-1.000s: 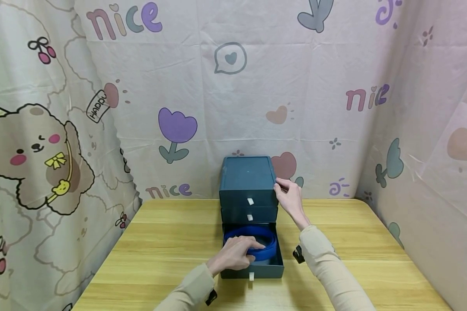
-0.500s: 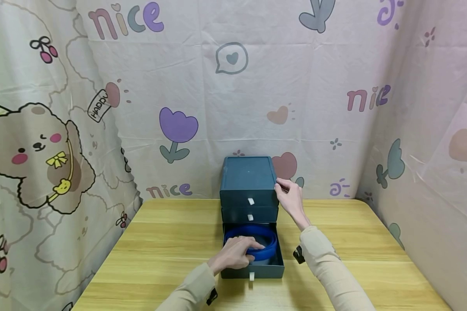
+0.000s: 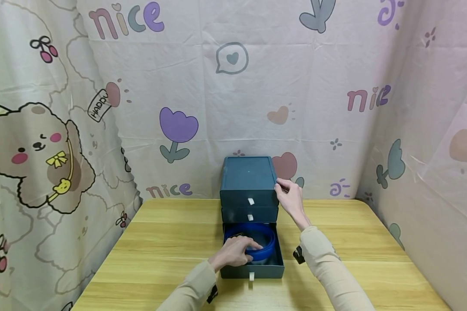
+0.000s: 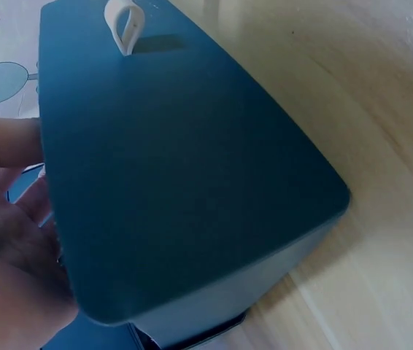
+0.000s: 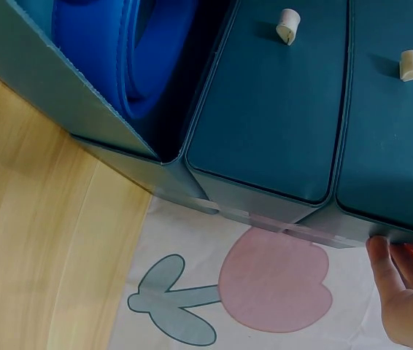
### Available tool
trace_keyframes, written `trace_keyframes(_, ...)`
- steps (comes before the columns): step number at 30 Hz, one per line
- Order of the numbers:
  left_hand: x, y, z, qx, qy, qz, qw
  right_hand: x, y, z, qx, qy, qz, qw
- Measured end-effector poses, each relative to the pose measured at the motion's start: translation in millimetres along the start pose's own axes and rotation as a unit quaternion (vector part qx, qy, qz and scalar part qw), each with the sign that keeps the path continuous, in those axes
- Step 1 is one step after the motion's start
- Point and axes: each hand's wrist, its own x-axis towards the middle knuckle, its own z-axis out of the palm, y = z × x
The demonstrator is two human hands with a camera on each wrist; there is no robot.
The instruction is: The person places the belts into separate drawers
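A coiled blue belt [image 3: 270, 246] lies in the pulled-out bottom drawer [image 3: 270, 271] of a dark teal drawer box [image 3: 249, 172]. My left hand [image 3: 233, 252] reaches in over the drawer's left side, its thumb and fingers pinching the front left part of the coil. The left wrist view shows this hand [image 4: 9, 226] behind the drawer front [image 4: 170, 160], which hides the belt there. My right hand [image 3: 289, 198] touches the box's upper right edge. In the right wrist view its fingertips [image 5: 380, 251] press against the side of the top section, and stitching shows on the belt [image 5: 93, 51].
The two upper drawers [image 3: 233, 214] are closed, each with a small white pull tab [image 3: 251, 201]. The box stands at the back of a wooden table [image 3: 171, 242]. A printed curtain [image 3: 233, 103] hangs close behind it and along both sides.
The belt has shifted slightly left and tilted inside the drawer, with my left hand still on it. My right hand and the drawer box have stayed in place.
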Motion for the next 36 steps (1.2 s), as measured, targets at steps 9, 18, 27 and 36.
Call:
trace_keyframes(9,6.0,-3.3,0.4,-0.019,-0.013,-0.015,0.9996,-1,0,-1,0.003,-0.002,0.004,1.0)
trace_keyframes(18,10.6,-8.0,3.5,-0.03,-0.021,-0.004,0.9993,0,0,-1,0.0,-0.001,0.002,1.0)
trace_keyframes(27,14.2,-11.9,6.6,-0.035,-0.022,-0.004,0.9991,0,1,0,-0.001,0.0,0.0,1.0)
trace_keyframes(36,16.5,-14.1,10.1,-0.017,-0.025,-0.011,0.9995,0,0,0,-0.001,-0.002,0.0,1.0)
